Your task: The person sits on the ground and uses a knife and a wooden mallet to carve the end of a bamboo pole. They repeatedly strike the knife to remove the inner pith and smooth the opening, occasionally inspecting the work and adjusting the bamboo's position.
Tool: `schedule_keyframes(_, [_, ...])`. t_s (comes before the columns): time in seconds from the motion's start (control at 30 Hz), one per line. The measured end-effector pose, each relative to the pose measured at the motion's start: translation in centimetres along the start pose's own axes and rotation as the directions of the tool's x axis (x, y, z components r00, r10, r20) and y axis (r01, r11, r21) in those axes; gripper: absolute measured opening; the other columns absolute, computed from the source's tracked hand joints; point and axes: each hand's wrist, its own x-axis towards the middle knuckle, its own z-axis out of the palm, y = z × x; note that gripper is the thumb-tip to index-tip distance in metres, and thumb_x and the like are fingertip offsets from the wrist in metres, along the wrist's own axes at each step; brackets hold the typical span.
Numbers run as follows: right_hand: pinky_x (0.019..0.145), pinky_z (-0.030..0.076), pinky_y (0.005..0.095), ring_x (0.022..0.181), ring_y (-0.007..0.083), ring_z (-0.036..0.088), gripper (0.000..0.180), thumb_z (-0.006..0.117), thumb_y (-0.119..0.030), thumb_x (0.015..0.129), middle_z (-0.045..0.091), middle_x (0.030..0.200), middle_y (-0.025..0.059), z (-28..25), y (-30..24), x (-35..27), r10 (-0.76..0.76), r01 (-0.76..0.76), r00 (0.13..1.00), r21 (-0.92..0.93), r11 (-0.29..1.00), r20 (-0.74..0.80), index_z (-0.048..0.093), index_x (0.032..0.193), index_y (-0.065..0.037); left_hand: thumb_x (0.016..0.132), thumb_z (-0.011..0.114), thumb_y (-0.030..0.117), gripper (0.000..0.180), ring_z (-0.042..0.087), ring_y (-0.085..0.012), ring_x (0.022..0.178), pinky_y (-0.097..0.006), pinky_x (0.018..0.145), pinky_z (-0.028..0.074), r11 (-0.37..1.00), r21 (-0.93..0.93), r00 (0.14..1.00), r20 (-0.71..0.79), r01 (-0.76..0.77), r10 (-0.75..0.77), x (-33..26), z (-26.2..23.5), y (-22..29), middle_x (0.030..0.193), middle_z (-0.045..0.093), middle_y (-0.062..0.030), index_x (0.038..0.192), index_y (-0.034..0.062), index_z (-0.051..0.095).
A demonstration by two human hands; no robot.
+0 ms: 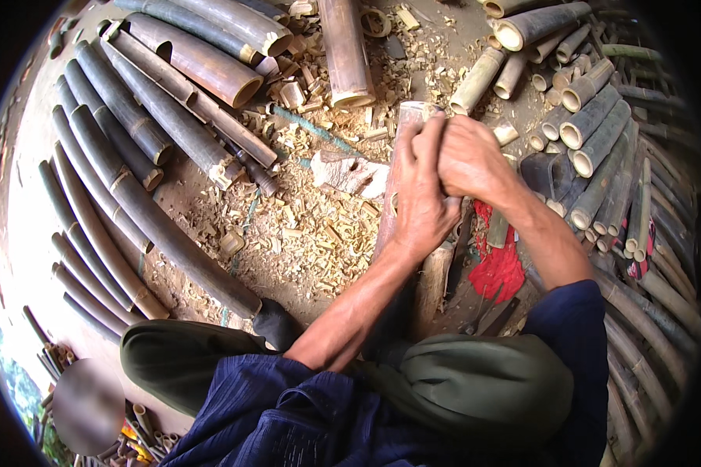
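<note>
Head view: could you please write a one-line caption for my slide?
Both hands, left and right, grip an upright bamboo piece amid wood chips and bamboo poles.

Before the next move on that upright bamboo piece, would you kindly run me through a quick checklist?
1. Left hand grips the bamboo piece: ok.
2. Right hand at its top end: ok.
3. Any tool in the right hand: cannot tell, fingers hide it.
4. Piece's lower end seated firmly: cannot tell, arms cover it.
5. Ground free of chips: not ok, littered.
6. Red cloth clear of the hands: ok.
</note>
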Motion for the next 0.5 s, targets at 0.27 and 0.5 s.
schedule_keyframes(0.27, [0.077,0.056,0.049,0.088,0.037,0.068,0.026,0.075,-0.015,0.075,0.068,0.089,0.0184,2.7,0.9,-8.0,-0.019,-0.143,0.947,0.474,0.869,0.321,0.067,0.096,-0.002,0.068,0.071,-0.009,0.118,0.048,-0.0613,0.129,-0.056,0.104,0.052,0.957,0.267,0.918,0.339,0.117,-0.207,-4.1,3.5,3.2,0.154,0.022,-0.0417,0.166,0.0159,0.009])
schedule_keyframes(0.5, [0.095,0.054,0.0462,0.11,0.0322,0.066,0.041,0.073,-0.011,0.087,0.066,0.122,0.0206,6.5,-3.6,-13.0,0.241,-0.66,0.751,0.711,0.241,0.615,0.058,0.124,-0.003,0.064,0.077,-0.003,0.128,0.062,-0.0547,0.117,-0.053,0.093,0.059,0.907,0.421,0.621,0.704,0.024,-0.344,-3.3,2.8,3.6,0.155,0.024,-0.0462,0.166,0.0205,0.004])
